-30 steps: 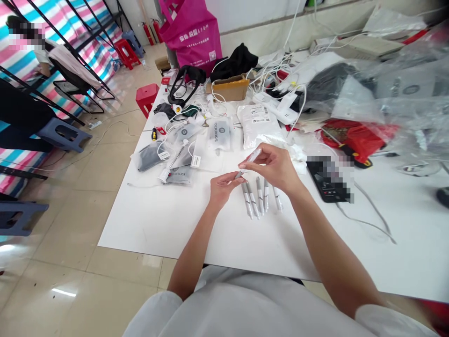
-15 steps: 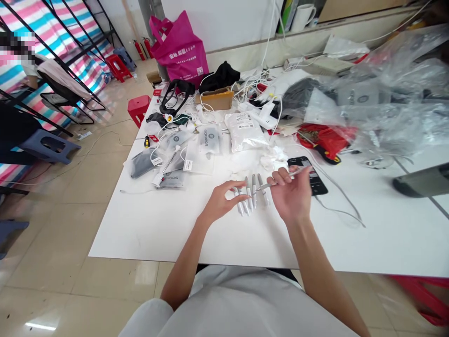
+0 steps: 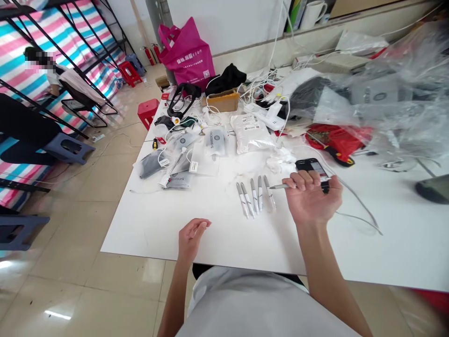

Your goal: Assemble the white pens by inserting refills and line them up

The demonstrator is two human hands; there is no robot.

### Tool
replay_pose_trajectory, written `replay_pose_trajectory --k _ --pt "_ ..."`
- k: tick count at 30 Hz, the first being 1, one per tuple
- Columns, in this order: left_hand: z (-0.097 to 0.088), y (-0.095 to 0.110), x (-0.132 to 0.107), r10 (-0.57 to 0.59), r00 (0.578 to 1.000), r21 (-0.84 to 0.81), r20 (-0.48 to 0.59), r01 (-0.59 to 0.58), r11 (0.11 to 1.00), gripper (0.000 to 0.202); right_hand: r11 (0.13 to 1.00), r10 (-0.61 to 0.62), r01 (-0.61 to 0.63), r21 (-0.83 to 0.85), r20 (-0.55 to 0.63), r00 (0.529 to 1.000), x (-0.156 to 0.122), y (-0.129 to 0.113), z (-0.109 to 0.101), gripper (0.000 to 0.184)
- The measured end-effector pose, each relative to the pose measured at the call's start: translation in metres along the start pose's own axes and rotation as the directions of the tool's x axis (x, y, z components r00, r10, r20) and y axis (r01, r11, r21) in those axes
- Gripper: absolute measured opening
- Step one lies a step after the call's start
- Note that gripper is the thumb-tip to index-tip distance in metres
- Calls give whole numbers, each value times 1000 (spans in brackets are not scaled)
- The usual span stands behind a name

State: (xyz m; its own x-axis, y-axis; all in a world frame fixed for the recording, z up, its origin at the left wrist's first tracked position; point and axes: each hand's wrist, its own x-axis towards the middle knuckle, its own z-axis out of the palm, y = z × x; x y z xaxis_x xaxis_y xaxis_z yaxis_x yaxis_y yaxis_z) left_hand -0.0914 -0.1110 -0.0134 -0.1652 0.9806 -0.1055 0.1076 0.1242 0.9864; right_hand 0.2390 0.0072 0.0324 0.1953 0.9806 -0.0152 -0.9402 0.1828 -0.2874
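My right hand (image 3: 313, 201), palm turned up and fingers curled, grips a pen (image 3: 278, 186) whose grey end sticks out to the left. Several grey-and-white pens (image 3: 260, 194) lie side by side on the white table, just left of that hand. My left hand (image 3: 191, 238) is apart from them, near the table's front edge, with its fingers curled together and nothing visible in them. Behind my right hand lies a black phone (image 3: 309, 164), partly covered by the fingers.
Packaged items in clear bags (image 3: 182, 180) sit at the left of the table. A white parcel (image 3: 250, 133), tangled cables (image 3: 257, 91) and a pink bag (image 3: 191, 58) stand farther back. Plastic wrapping (image 3: 396, 112) heaps up at the right. A person (image 3: 52, 84) sits at the far left.
My left hand has drawn back from the pens toward the lower left, and its fingers have closed. My right hand has moved slightly right, still holding its pen. The view has shifted a little.
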Motion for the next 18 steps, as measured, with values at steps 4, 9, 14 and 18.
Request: replay_pose_trajectory --k 4,9,14,18 --pt "3 1 4 -4 1000 -3 -9 4 1000 33 999 19 -19 34 18 1000 2 0 -1 58" --pt "9 8 13 9 999 32 33 -10 999 33 999 34 -35 37 20 999 2 -3 -4 60" --pt "13 10 18 -2 998 39 63 -1 999 34 998 -21 20 -60 -5 1000 -1 -10 -7 49" --pt "13 9 18 -13 999 33 52 11 999 33 937 -155 124 -327 -71 985 -2 -19 -19 33"
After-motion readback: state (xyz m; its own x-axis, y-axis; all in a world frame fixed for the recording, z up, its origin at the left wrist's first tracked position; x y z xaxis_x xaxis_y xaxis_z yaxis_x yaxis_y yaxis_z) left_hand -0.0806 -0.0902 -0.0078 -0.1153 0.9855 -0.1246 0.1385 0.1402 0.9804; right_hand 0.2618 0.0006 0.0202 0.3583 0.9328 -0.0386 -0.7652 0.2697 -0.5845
